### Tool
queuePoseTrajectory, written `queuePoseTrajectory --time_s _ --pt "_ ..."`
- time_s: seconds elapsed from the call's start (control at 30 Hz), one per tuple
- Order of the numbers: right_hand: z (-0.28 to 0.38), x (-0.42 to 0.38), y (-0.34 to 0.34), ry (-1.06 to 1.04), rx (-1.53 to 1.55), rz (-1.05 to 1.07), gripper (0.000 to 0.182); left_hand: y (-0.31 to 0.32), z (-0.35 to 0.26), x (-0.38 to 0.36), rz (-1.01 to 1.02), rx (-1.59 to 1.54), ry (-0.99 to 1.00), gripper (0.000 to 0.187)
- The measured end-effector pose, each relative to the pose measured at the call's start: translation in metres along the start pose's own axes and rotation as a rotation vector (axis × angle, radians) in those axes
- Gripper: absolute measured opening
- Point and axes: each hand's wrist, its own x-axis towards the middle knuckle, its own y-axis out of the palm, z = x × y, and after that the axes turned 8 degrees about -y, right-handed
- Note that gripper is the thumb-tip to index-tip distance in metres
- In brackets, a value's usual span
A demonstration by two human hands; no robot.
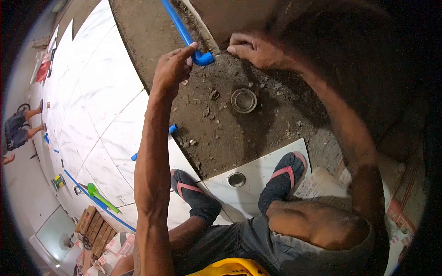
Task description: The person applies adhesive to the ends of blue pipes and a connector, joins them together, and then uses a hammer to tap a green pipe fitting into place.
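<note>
A long blue pipe (180, 26) runs down from the top edge to a blue elbow (202, 58) over bare dirt. My left hand (175, 66) is closed round the pipe just above the elbow, thumb and fingers on its sides. Right of the elbow, my right hand (251, 49) is held close to the foot of the wall, its fingers curled together; whatever lies between its fingertips is too small to make out. A round metal can or ring (243, 100) sits on the dirt below both hands.
An open round tin (236, 179) stands on a white tile (258, 198) between my feet. Short blue pipe (173, 129) lies behind my left forearm. Left are white floor tiles (110, 133), a green tool (101, 198), wooden crates (94, 230) and another person's legs (34, 122).
</note>
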Motion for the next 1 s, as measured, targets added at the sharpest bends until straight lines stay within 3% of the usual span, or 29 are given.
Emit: queuePoseTrajectory --time_s 0.03,0.13,0.2,0.33,0.43,0.53,0.67,0.83,0.87,0.9,0.93,1.0 --pt "0.001 0.003 -0.004 0.058 0.022 0.014 0.026 0.001 -0.001 -0.001 0.005 -0.037 -0.007 0.027" --pt "-0.011 0.005 0.006 -0.107 0.031 -0.181 0.025 0.001 -0.005 -0.003 0.021 -0.162 -0.027 0.018" --pt "-0.014 0.002 0.011 -0.104 0.028 -0.141 0.025 0.0 -0.005 -0.002 0.037 -0.263 -0.05 0.029" --pt "-0.013 -0.001 0.008 -0.065 0.068 0.095 0.026 -0.002 0.001 -0.002 0.024 -0.179 0.006 0.031" --pt "-0.022 0.004 0.002 -0.269 -0.058 0.009 0.029 -0.004 0.001 0.001 0.034 -0.152 0.027 0.032" --pt "-0.019 0.004 0.007 -0.021 0.092 0.07 0.032 -0.006 0.011 0.002 0.031 -0.103 0.108 0.031" --pt "-0.017 -0.006 0.006 -0.116 0.094 0.126 0.025 -0.009 0.015 0.003 0.051 -0.052 0.127 0.032" --pt "0.001 -0.03 -0.003 -0.044 0.064 0.093 0.023 -0.015 0.028 0.008 0.058 -0.055 0.115 0.037" --pt "0.008 -0.039 -0.007 -0.014 0.039 0.103 0.023 -0.014 0.028 0.01 0.029 0.047 0.098 0.023" --pt "0.011 -0.047 -0.007 -0.008 0.001 0.112 0.022 -0.013 0.027 0.011 -0.003 0.15 0.078 0.023" --pt "0.012 -0.057 -0.005 -0.004 -0.035 0.122 0.022 -0.013 0.026 0.011 -0.035 0.255 0.057 0.036" --pt "0.015 -0.072 0.004 0.006 -0.137 0.132 0.02 -0.015 0.028 0.011 -0.025 0.237 0.065 0.036"
